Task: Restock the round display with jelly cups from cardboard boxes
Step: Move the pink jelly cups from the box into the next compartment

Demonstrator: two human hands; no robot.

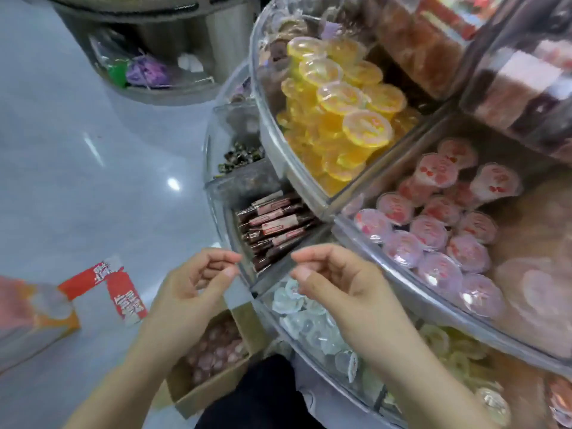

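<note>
Two bare hands raised side by side before a tiered round display (312,193) of sweets.

Left hand (188,292) and right hand (337,286) with fingers loosely curled, thumb near fingertips, apparently holding nothing; any thin film between them too faint to tell. Below the left hand, an open cardboard box (198,394) on the floor, filled with pink jelly cups (216,348). Right of the hands, more pink jelly cups (433,236) in a clear display compartment; yellow jelly cups (340,97) stacked in the next compartment up; clear jelly cups (309,323) on the lower tier beneath the right hand. Dark wrapped bars (272,227) just beyond the fingertips. Red and white box (120,289) lying on the grey floor (77,181) at left.
</note>
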